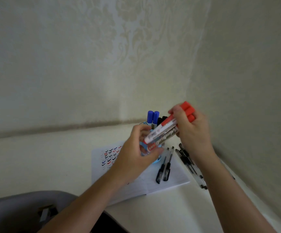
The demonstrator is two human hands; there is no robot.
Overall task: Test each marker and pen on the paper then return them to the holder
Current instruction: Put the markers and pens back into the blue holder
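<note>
Clutching three red markers (165, 129) at once, the right grip (192, 132) could let one slip beside the holder (156, 161), which the left grip (134, 153) clasps.

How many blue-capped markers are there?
2. Both stand side by side in the holder, above the left hand: one blue-capped marker on the left, the other right beside it. More may be hidden behind the hands.

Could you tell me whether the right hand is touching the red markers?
Touching: the head view shows the right hand with fingers wrapped round the red markers near their caps.
</note>
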